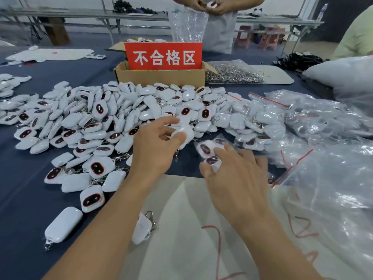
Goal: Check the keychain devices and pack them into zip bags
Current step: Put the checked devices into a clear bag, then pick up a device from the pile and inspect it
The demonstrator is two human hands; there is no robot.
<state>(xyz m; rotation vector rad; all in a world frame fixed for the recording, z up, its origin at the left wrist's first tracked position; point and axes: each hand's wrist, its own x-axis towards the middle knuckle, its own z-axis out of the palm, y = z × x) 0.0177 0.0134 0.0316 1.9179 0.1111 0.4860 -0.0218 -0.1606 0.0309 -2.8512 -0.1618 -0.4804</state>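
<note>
A big heap of white keychain devices (105, 122) with dark red-rimmed faces covers the blue table. My left hand (155, 146) grips one white device (186, 134) at the heap's near edge, its clip hanging below. My right hand (236, 174) rests on a small clear zip bag (210, 150) that holds devices showing dark faces; thumb and fingers pinch the bag. Filled zip bags (268, 116) lie to the right.
A cardboard box (159, 77) with a red sign stands behind the heap. A bag of metal rings (232, 72) lies beside it. Clear plastic bags (331, 178) pile at right. A white sheet (181, 239) lies near me. Another person (214, 5) stands opposite.
</note>
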